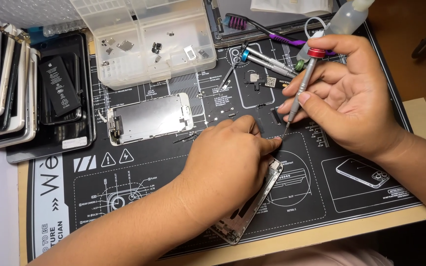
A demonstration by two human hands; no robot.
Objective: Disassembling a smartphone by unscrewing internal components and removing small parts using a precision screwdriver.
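Near the desk's front edge, your left hand (223, 162) presses its fingers on the phone frame (250, 207); your right hand (343, 96) pinches a screwdriver (301, 86), tip at the frame's top, needing a steady seat in the screw.

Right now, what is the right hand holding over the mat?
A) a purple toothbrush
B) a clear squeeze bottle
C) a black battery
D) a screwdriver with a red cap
D: the right hand grips a slim silver screwdriver with a red cap, tip pointing down beside the left hand, which rests on the phone frame.
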